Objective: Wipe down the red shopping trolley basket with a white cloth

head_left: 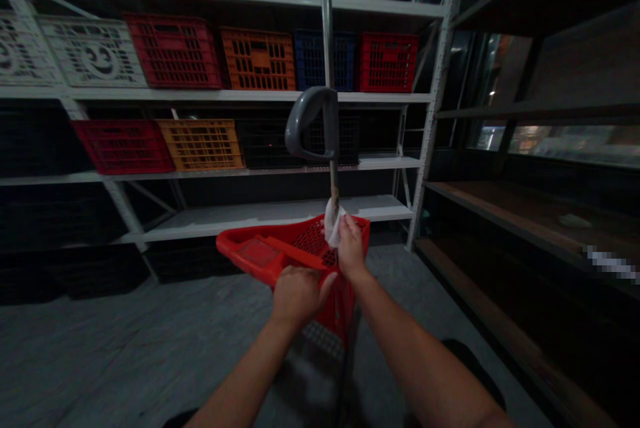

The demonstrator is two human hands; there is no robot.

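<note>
A red plastic shopping cart with perforated sides stands in front of me. From it rises a metal pole that carries a grey loop handle. My left hand is closed over the cart's near rim, thumb stretched toward the pole. My right hand pinches a white cloth, which is wrapped around the lower part of the pole, just below a tan patch. Part of the cart's inside is hidden by my hands.
White metal shelving spans the back, bearing a white crate, a red crate, an orange crate, a blue crate and several others. Dark wooden shelves line the right side. Grey floor lies below.
</note>
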